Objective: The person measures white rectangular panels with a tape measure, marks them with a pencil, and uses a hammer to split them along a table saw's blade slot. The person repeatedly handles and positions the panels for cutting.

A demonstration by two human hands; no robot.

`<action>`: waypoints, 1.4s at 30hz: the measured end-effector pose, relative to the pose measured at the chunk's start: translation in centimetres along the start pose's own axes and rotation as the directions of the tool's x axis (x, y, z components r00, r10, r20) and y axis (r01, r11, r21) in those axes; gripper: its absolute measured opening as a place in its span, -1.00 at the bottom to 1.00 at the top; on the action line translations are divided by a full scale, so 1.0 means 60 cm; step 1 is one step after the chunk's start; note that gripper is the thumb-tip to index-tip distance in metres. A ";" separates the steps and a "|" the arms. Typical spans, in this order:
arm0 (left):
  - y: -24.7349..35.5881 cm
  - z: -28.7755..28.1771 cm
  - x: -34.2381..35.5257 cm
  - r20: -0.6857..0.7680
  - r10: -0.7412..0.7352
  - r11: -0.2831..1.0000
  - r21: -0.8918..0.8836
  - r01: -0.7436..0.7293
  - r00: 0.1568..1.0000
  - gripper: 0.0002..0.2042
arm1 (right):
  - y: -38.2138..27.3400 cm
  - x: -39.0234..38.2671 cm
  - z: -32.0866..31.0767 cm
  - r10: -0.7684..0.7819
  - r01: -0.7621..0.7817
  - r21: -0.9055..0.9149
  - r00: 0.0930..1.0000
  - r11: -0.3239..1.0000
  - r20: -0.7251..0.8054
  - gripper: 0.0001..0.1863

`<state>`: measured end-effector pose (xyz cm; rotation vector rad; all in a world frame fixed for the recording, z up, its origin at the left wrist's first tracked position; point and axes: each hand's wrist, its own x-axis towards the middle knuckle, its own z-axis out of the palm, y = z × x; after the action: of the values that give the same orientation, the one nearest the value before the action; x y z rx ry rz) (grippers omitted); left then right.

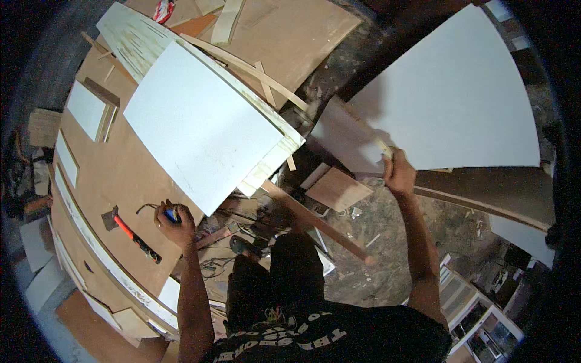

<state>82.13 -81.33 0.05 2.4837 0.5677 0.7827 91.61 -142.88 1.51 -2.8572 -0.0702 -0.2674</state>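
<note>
My left hand (174, 224) is closed around a small blue tape measure (172, 214), just above the brown work board at the left. A dark, thin curved strap sticks out beside its fingers. Left of it lies a hammer-like tool (134, 235) with a red and black handle. My right hand (399, 172) grips the near end of a narrow wooden strip (363, 127), which slants up and to the left across a large white panel (460, 103). Between my hands, another white sheet (200, 121) rests on a streaked pale board (134, 37).
The brown work board (130, 175) carries small white panels (86, 110) at its left. A long brown bar (321, 224) slants down toward the littered floor (381, 254). Wood offcuts (227, 21) lie at the top. A white-framed unit (484, 327) stands at the lower right.
</note>
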 end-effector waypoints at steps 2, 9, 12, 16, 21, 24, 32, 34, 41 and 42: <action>0.001 -0.003 0.000 -0.001 0.014 0.998 0.067 -0.014 1.000 -0.48 | -0.033 0.004 -0.110 0.064 -0.065 -0.016 0.996 0.998 -0.060 -0.74; 0.021 -0.028 0.006 -0.011 0.096 0.989 0.114 -0.094 0.995 -0.55 | -0.129 -0.059 -0.447 -0.143 0.020 -0.341 0.930 0.940 -0.339 -0.73; 0.018 -0.039 0.016 0.040 0.117 0.989 0.089 -0.120 0.992 -0.56 | -0.158 -0.123 -0.567 -0.088 -0.144 -0.448 0.884 0.883 -0.459 -0.76; -0.011 -0.058 0.054 0.175 0.237 0.972 -0.047 -0.232 0.956 -0.50 | -0.236 -0.230 -0.730 -0.264 -0.224 -0.674 0.799 0.704 -0.541 -0.76; -0.029 -0.129 0.049 0.242 0.281 0.954 -0.173 -0.243 0.929 -0.24 | -0.417 -0.387 -0.865 -0.313 -0.243 -0.820 0.839 0.518 -0.446 -0.83; 0.036 -0.202 -0.062 0.559 0.409 0.592 -0.764 0.256 0.721 -0.07 | -0.533 -0.461 -0.910 -0.400 -0.095 -0.883 0.866 0.461 -0.301 -0.88; 0.206 -0.436 -0.346 0.413 0.845 0.281 -0.884 0.374 0.341 -0.06 | -0.744 -0.622 -0.873 -0.510 0.189 -0.719 0.820 0.669 -0.259 -0.84; 0.179 -0.464 -0.372 0.620 0.778 0.442 -0.655 0.613 0.102 -0.29 | -0.770 -0.660 -0.850 -0.522 0.224 -0.660 0.800 0.717 -0.296 -0.81; 0.046 -0.518 -0.447 0.673 0.563 0.447 -0.737 0.507 0.481 -0.57 | -0.731 -0.730 -0.744 -0.268 -0.017 -0.398 0.712 0.917 -0.649 -0.93; 0.030 -0.518 -0.456 0.612 0.536 0.437 -0.790 0.430 0.581 -0.59 | -0.707 -0.738 -0.721 -0.183 -0.053 -0.297 0.680 0.954 -0.710 -0.78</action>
<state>42.89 -87.11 12.11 1.4523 -0.3184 -0.2003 37.47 -114.77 45.21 -2.7778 0.0320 -1.5408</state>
